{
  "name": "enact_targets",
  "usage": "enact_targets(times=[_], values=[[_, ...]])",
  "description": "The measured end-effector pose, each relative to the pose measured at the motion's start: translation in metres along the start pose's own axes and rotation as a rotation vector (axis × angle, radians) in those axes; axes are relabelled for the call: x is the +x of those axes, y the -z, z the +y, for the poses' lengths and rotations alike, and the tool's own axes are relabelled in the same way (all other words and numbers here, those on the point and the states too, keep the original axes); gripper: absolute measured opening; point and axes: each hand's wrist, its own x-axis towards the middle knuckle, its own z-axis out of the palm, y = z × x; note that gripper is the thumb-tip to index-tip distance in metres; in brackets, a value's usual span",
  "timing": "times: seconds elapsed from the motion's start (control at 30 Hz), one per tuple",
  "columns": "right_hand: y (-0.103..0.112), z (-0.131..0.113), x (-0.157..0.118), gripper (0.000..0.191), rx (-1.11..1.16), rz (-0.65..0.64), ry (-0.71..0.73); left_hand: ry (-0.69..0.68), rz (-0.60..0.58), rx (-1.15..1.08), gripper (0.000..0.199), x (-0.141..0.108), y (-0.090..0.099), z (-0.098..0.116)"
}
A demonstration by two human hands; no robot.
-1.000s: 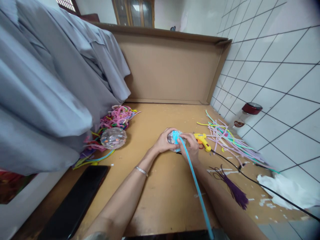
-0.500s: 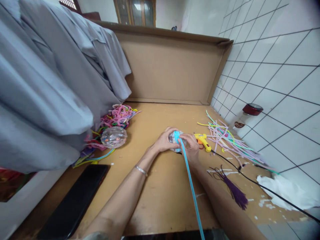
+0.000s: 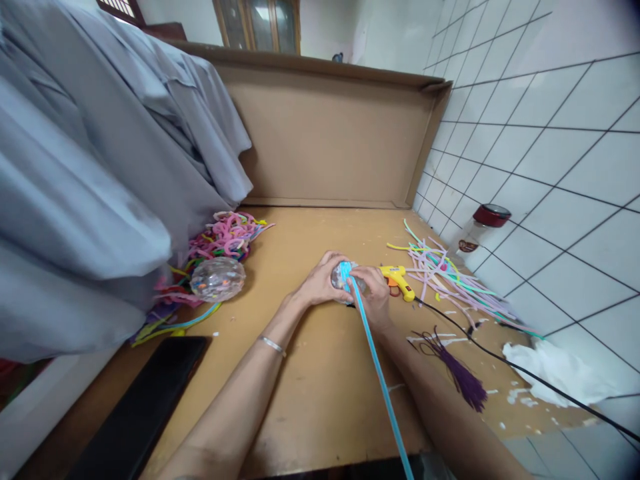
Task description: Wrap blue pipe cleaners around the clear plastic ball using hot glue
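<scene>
In the middle of the table, my left hand [image 3: 320, 280] is wrapped round the left side of a small clear faceted ball [image 3: 336, 274]. Light blue fuzzy strands cover part of the ball's face. My right hand [image 3: 375, 297] pinches a light blue pipe cleaner [image 3: 379, 370] against the ball; its long free end runs down toward the table's front edge. Fingers hide much of the ball. Just right of my right hand lies a yellow glue gun [image 3: 401, 279] with a black cord.
Another clear faceted ball [image 3: 218, 279] sits left, beside a tangled pile of coloured pipe cleaners [image 3: 227, 235]. A black phone [image 3: 145, 407] lies front left. On the right are loose pipe cleaners [image 3: 450, 273], a purple bundle [image 3: 463, 377], white tissue [image 3: 555, 373] and a red-lidded jar [image 3: 475, 233].
The whole view has shifted slightly, so everything appears a little further left. Both hands keep their hold on the ball and pipe cleaner, with hardly any other movement.
</scene>
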Motion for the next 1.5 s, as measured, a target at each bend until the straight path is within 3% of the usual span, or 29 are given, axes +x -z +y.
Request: enact_targets(times=[0.17, 0.47, 0.7, 0.9, 1.13, 1.5], values=[[-0.001, 0.001, -0.001, 0.01, 0.015, 0.022, 0.024, 0.0, -0.028, 0.056, 0.1, -0.001, -0.001, 0.002], [-0.002, 0.004, -0.002, 0.014, 0.049, 0.002, -0.074, -0.018, 0.066, 0.075, 0.077, -0.003, -0.009, 0.006], [-0.001, 0.003, -0.002, 0.02, 0.084, -0.014, -0.104, 0.02, 0.129, 0.033, 0.073, -0.004, -0.011, 0.006], [0.003, 0.003, 0.0, 0.032, 0.11, 0.029, -0.156, 0.02, 0.07, -0.035, 0.081, -0.004, -0.007, 0.002], [0.005, 0.008, 0.005, 0.028, 0.085, -0.002, -0.27, -0.011, 0.021, -0.056, 0.084, -0.002, -0.005, 0.005], [0.004, 0.012, 0.004, 0.031, 0.044, -0.079, -0.21, -0.029, 0.02, -0.058, 0.083, -0.002, -0.007, 0.006]])
